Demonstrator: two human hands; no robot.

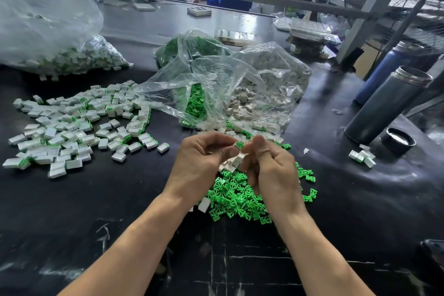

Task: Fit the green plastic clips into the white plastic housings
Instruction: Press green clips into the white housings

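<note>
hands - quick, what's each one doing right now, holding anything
Left hand: fingers curled, pinching a green clip at the fingertips.
Right hand: fingers curled round a white housing, meeting the left hand at the clip.

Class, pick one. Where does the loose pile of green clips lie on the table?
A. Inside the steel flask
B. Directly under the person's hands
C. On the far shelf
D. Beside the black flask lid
B: the loose pile of green clips spreads on the table beneath the left hand and the right hand.
</note>
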